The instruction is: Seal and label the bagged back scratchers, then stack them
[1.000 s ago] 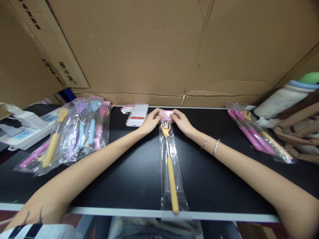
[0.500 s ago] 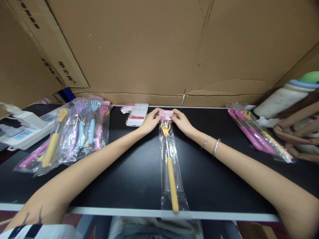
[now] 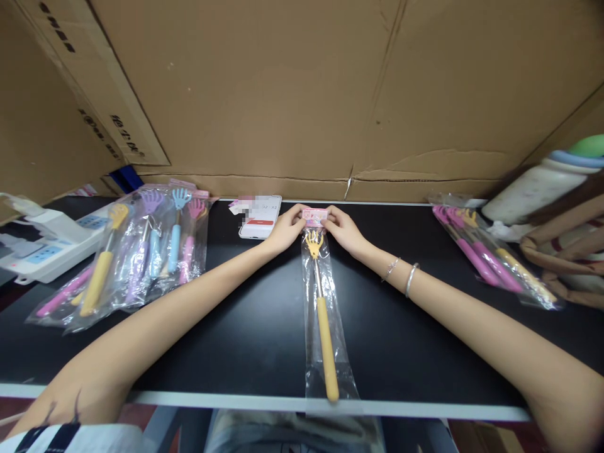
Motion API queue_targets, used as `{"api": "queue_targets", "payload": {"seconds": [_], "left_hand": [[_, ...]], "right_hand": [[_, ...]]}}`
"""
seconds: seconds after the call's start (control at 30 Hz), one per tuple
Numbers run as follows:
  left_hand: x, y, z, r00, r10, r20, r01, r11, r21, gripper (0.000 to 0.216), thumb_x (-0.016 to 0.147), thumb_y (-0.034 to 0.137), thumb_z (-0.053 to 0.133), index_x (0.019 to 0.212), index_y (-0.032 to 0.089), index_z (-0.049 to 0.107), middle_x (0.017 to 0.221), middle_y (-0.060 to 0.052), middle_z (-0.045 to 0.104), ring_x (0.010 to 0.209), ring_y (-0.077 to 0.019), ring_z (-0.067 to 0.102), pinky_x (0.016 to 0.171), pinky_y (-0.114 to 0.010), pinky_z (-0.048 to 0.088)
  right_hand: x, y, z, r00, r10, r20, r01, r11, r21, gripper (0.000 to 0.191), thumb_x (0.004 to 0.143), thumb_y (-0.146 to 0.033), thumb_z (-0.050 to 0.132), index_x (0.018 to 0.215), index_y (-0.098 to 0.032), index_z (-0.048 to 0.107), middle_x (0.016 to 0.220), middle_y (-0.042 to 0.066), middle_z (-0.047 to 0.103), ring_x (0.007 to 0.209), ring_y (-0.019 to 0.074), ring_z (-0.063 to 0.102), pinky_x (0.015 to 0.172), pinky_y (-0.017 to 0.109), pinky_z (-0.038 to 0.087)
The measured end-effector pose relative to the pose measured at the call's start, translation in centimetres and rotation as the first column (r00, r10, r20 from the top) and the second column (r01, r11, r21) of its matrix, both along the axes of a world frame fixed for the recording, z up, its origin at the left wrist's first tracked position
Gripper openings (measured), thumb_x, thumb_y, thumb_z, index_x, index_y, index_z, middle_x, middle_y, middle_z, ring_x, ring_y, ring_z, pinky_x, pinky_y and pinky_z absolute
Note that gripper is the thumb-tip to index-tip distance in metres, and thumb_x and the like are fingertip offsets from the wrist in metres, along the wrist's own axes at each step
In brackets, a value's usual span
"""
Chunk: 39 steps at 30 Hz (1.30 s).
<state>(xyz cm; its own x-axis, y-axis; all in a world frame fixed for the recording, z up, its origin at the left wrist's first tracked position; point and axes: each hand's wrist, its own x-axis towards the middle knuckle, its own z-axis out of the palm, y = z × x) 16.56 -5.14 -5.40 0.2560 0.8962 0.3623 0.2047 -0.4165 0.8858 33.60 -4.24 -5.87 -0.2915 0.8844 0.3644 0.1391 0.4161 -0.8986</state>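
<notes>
A yellow back scratcher (image 3: 326, 340) with a hand-shaped head lies in a clear plastic bag (image 3: 340, 358) in front of me, its handle end at the table's front edge. Across the bag's top sits a pink printed card (image 3: 315, 218). My left hand (image 3: 289, 226) pinches the card's left end, fingers closed. At the right end, the thumb and fingers of my right hand (image 3: 344, 230) grip the same card. Parts of the fingers behind the card are hidden.
Several bagged back scratchers (image 3: 151, 251) lie at left beside a white power strip (image 3: 61, 245). A phone (image 3: 259, 217) lies behind my left hand. More bagged back scratchers (image 3: 495, 255), a bottle (image 3: 538, 185) and a brown bag (image 3: 566, 233) are at right. Cardboard (image 3: 283, 94) walls the back.
Hardly anything differs. The pink card's printed face shows slightly more between my hands, which stay in the same place.
</notes>
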Motion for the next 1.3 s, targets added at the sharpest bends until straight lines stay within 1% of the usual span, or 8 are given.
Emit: {"api": "queue_targets", "payload": {"seconds": [0.3,0.43,0.63,0.77,0.93,1.07,1.17,1.3], "left_hand": [[-0.1,0.3,-0.4,1.000,-0.005,0.010,0.005,0.999,0.035,0.020,0.083,0.016,0.048,0.102,0.016,0.053,0.090,-0.003,0.061,0.080,-0.0135,0.057,0.072,-0.026,0.047],[0.1,0.2,-0.4,0.997,-0.016,0.082,0.013,0.999,0.042,0.024,0.082,0.014,0.051,0.106,0.017,0.050,0.086,-0.001,0.059,0.077,-0.0114,0.057,0.075,-0.025,0.046],[0.1,-0.1,-0.3,0.999,0.007,0.043,-0.011,0.996,0.093,0.030,0.082,0.012,0.052,0.110,0.018,0.045,0.078,0.002,0.058,0.075,-0.0105,0.058,0.077,-0.026,0.046],[0.1,-0.7,-0.1,0.991,0.073,-0.111,-0.056,0.987,0.148,0.030,0.083,0.014,0.050,0.112,0.019,0.045,0.083,-0.001,0.061,0.078,-0.0126,0.060,0.075,-0.026,0.047],[0.2,-2.0,0.6,0.851,0.284,-0.442,-0.185,0.950,0.252,0.029,0.085,0.021,0.048,0.114,0.025,0.047,0.091,-0.001,0.066,0.078,-0.0169,0.062,0.068,-0.027,0.045],[0.2,-2.3,0.9,0.804,0.315,-0.504,-0.200,0.942,0.269,0.032,0.086,0.023,0.048,0.118,0.026,0.048,0.093,-0.001,0.067,0.083,-0.0189,0.061,0.071,-0.029,0.045],[0.3,-2.2,0.9,0.790,0.317,-0.524,-0.203,0.943,0.264,0.036,0.086,0.025,0.048,0.122,0.023,0.048,0.097,-0.005,0.066,0.093,-0.0234,0.059,0.079,-0.035,0.046],[0.2,-2.0,0.9,0.791,0.317,-0.523,-0.179,0.938,0.297,0.040,0.085,0.023,0.049,0.125,0.019,0.047,0.119,-0.010,0.058,0.110,-0.0270,0.051,0.092,-0.042,0.043]], "right_hand": [[0.0,0.2,-0.1,0.998,-0.016,0.053,0.014,0.999,0.031,0.013,0.078,-0.032,0.053,0.083,-0.021,0.049,0.078,0.003,0.065,0.070,0.0176,0.062,0.069,0.034,0.049],[0.3,0.0,-0.1,0.981,-0.132,0.142,0.111,0.983,0.144,0.013,0.078,-0.031,0.053,0.087,-0.021,0.049,0.083,0.004,0.065,0.081,0.0203,0.062,0.080,0.038,0.048],[0.5,-0.4,0.1,0.915,-0.298,0.272,0.229,0.939,0.256,0.018,0.078,-0.025,0.054,0.095,-0.023,0.049,0.099,0.004,0.065,0.095,0.0218,0.060,0.089,0.041,0.044],[0.3,-0.8,0.4,0.880,-0.326,0.346,0.239,0.932,0.271,0.018,0.079,-0.023,0.052,0.097,-0.023,0.049,0.100,0.004,0.065,0.096,0.0230,0.058,0.089,0.042,0.042],[0.2,-1.4,1.1,0.779,-0.404,0.480,0.273,0.907,0.320,0.016,0.079,-0.025,0.053,0.095,-0.023,0.056,0.097,0.006,0.065,0.098,0.0277,0.051,0.089,0.047,0.037],[0.1,-1.5,1.1,0.732,-0.439,0.522,0.304,0.895,0.326,0.019,0.080,-0.028,0.053,0.096,-0.023,0.061,0.100,0.008,0.063,0.100,0.0311,0.047,0.087,0.049,0.036],[0.1,-1.3,0.9,0.710,-0.453,0.539,0.322,0.890,0.324,0.023,0.080,-0.029,0.053,0.100,-0.023,0.063,0.102,0.009,0.061,0.101,0.0314,0.046,0.086,0.048,0.036],[0.2,-1.2,0.7,0.717,-0.457,0.526,0.342,0.888,0.307,0.028,0.079,-0.028,0.054,0.106,-0.023,0.059,0.105,0.010,0.060,0.102,0.0304,0.047,0.086,0.047,0.037]]}}
